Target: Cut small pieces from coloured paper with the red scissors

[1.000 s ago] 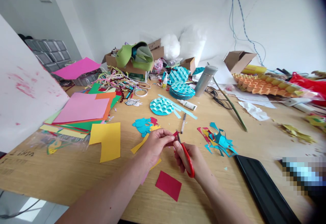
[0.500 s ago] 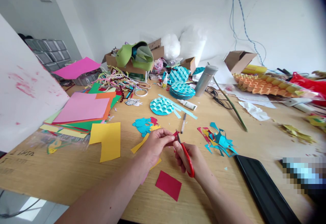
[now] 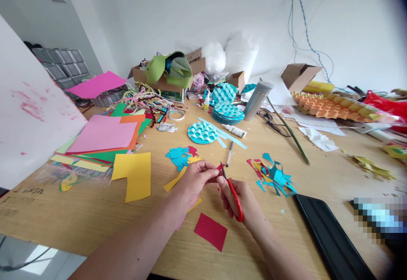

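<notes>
My left hand [image 3: 201, 176] pinches a small piece of red paper [image 3: 220, 168], mostly hidden by the fingers. My right hand [image 3: 234, 195] is closed on red-handled scissors [image 3: 237, 203], whose dark blades meet the paper's edge. Below my hands lies a red paper rectangle [image 3: 211, 231]. Just beyond my left hand are blue fish cut-outs [image 3: 178, 158], with a small red cut-out [image 3: 192, 150] and a yellow strip [image 3: 174, 180] beside them. A pen [image 3: 229, 154] lies past the scissors.
Blue, red and yellow scraps [image 3: 276, 176] are piled to the right, near a black tablet-like device [image 3: 327, 233]. Yellow paper [image 3: 140, 178] and stacked coloured sheets [image 3: 101, 133] lie left. Behind are a blue scalloped disc [image 3: 202, 132], a glue bottle [image 3: 235, 130] and a steel flask [image 3: 258, 100].
Both hands keep nearly the same place and grip. The view has shifted very slightly; nothing on the table has visibly moved.
</notes>
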A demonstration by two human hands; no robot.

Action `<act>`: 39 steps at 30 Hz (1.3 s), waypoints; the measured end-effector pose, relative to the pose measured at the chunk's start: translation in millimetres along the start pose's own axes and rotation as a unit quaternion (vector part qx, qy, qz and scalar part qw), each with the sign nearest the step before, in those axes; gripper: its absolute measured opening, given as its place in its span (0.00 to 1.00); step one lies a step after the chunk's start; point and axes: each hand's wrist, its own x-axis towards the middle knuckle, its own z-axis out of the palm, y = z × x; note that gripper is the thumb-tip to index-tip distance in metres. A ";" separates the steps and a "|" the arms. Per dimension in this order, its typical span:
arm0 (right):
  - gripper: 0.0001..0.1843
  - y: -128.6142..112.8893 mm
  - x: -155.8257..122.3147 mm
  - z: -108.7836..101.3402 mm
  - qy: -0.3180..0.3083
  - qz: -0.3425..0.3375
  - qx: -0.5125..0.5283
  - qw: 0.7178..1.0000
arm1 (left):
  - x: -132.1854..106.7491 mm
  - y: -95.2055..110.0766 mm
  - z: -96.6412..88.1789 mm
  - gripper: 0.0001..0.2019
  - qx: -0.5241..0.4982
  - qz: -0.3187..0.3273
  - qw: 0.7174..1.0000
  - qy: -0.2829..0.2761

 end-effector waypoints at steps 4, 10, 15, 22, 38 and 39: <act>0.28 -0.3 -0.5 -0.2 -0.001 0.000 -0.001 1.000 | 0.2 -0.3 -0.1 0.07 0.003 0.000 1.000 0.001; 0.28 -0.2 -2.5 1.1 -0.007 0.010 0.005 1.000 | 0.6 1.3 0.1 0.08 0.017 -0.009 1.000 0.001; 0.30 -2.6 -1.1 1.2 0.004 0.027 -0.003 1.000 | 0.1 7.6 1.0 0.08 0.050 -0.010 0.998 0.023; 0.24 -10.8 -1.8 -9.6 0.072 -0.062 0.022 0.995 | -4.9 16.6 1.9 0.07 0.151 -0.066 0.986 -0.008; 0.28 -14.8 -6.0 -8.9 0.034 -0.064 0.033 0.997 | 1.3 10.0 -7.8 0.06 0.069 -0.062 0.996 -0.002; 0.29 -14.0 -6.0 -7.8 0.015 -0.052 0.031 0.998 | 2.4 10.9 -8.4 0.06 0.057 -0.055 0.997 0.009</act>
